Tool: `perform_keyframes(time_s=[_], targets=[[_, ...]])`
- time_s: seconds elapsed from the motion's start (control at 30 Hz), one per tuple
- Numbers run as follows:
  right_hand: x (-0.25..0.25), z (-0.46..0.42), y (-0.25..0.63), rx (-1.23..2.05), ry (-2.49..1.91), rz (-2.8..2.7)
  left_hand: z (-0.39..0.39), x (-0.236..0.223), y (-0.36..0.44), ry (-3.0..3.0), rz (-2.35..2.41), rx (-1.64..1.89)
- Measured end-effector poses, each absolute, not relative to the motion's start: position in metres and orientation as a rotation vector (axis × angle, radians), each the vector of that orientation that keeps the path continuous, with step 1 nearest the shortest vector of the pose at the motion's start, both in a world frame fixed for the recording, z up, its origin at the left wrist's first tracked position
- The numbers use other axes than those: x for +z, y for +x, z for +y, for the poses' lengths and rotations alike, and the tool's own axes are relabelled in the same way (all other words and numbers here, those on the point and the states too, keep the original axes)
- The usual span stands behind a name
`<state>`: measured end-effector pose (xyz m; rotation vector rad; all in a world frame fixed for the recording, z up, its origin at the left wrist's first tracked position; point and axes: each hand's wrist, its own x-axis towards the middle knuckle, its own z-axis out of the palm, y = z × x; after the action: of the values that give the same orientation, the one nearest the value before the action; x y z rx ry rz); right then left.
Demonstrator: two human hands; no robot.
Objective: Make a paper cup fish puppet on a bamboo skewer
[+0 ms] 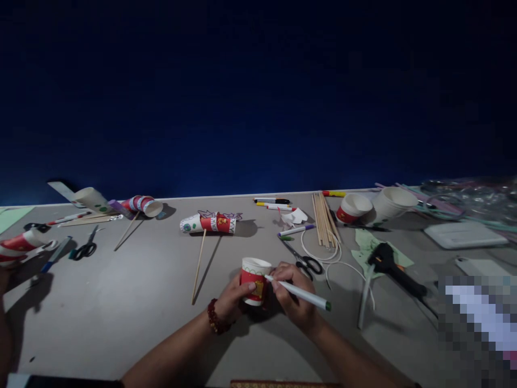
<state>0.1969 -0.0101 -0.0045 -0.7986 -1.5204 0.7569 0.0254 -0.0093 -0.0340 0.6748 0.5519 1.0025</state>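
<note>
My left hand [230, 299] is wrapped round a red and white paper cup [247, 277], keeping it upright just above the table. A green wavy line runs below the cup's rim, and a gold shape is on its red band. Between the fingers of my right hand [297, 288] is a white marker [310, 297] with a green end. Its tip is at the cup's right side; whether it touches cannot be made out. Behind the cup lies a decorated paper-cup figure [210, 224] on a wooden stick [197, 269]. Black scissors [310, 265] lie beyond my right hand.
At right are a hot glue gun [398, 272] on green paper, a white cord [338, 253] and wooden sticks [322, 221]. Stacked paper cups [393, 203] stand behind. At left, another person's hand [5, 277] is beside a red-striped cup [20, 245], near more scissors [85, 249].
</note>
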Motion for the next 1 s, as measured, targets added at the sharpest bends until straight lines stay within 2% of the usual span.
perform_keyframes(time_s=[1.0], targets=[[-0.0029,-0.008,0.1994,0.73,-0.873,-1.496,-0.0086,-0.0361,0.0261,0.649,0.531,0.97]])
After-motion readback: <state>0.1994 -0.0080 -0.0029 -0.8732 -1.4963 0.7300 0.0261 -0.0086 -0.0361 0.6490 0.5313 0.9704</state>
